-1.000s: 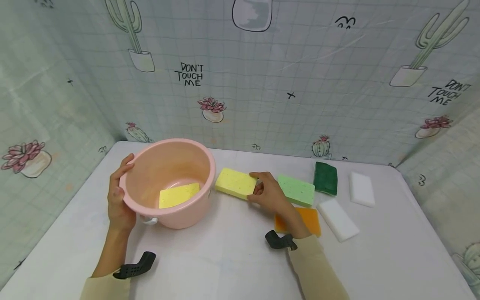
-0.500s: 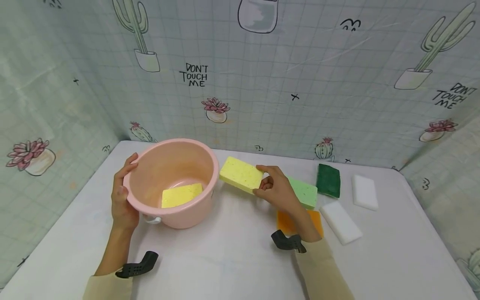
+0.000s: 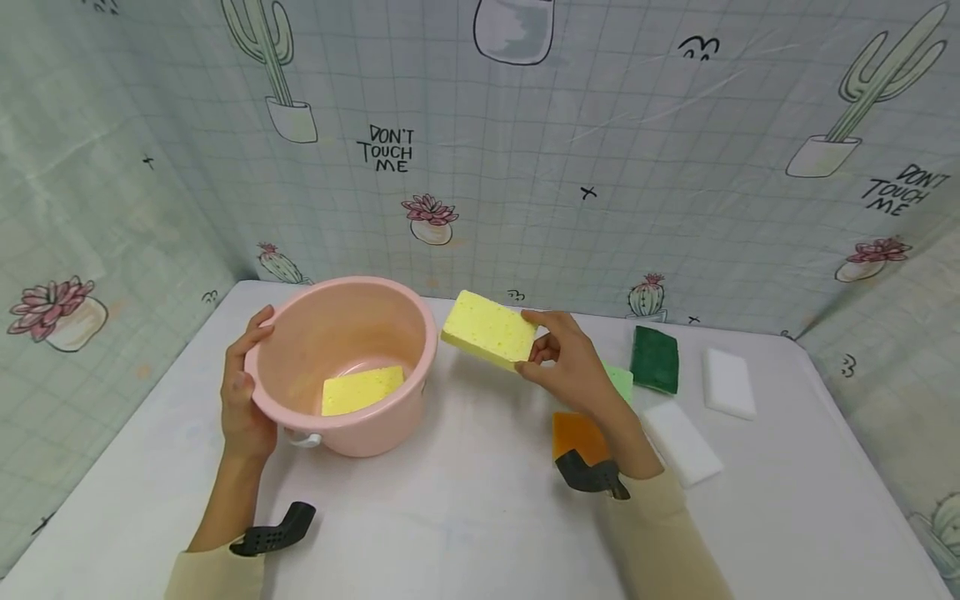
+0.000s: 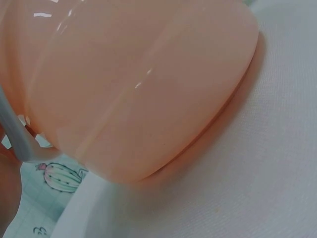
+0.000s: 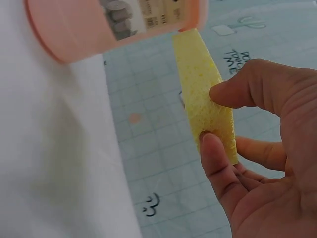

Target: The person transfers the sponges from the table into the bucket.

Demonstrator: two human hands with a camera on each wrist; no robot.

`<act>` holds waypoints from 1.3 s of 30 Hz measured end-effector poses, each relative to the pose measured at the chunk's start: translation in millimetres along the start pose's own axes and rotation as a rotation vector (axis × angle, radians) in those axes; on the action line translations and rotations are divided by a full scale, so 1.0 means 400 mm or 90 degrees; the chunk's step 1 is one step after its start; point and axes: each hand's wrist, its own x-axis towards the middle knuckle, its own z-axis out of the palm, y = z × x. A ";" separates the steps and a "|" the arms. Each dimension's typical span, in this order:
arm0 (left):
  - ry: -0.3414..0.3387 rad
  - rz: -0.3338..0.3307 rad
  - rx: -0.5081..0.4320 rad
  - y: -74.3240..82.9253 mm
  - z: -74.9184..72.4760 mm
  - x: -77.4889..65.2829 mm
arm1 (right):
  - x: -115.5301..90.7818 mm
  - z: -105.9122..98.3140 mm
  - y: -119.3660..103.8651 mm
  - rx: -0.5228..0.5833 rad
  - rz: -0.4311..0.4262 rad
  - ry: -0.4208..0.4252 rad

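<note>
Grid-patterned cloth printed with potted cacti is hung behind and beside a white worktop, where a pink bucket and an assortment of sponges are laid out. The bucket's left rim is grasped by the left hand, apparently to keep it from sliding. By the right hand, 1 yellow sponge is pinched at its right end and held raised off the worktop, just beside the bucket's right rim; with that grip, its left end is left free. Whether rim and sponge touch cannot be told. Another yellow sponge is seen lying inside the bucket. Beneath and beyond the right forearm, 1 orange sponge, 1 light green sponge, 1 dark green pad and 2 white sponges are grouped, seemingly set within easy reach. Little margin is left between the bucket and the worktop's back edge, while a broad stretch of white surface is framed by the forearms. Access from above is offered by the bucket's wide mouth; the nearest edge to be minded is its right rim.
</note>
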 end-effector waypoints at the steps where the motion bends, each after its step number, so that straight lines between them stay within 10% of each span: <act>1: -0.001 0.000 -0.001 0.000 0.001 0.000 | 0.002 -0.006 -0.007 -0.002 -0.006 0.001; 18: -0.003 0.004 -0.002 0.000 0.005 0.004 | 0.024 -0.056 -0.132 0.066 -0.072 -0.026; 39: 0.011 0.001 0.017 -0.002 -0.001 -0.002 | 0.068 0.050 -0.254 0.107 -0.136 -0.121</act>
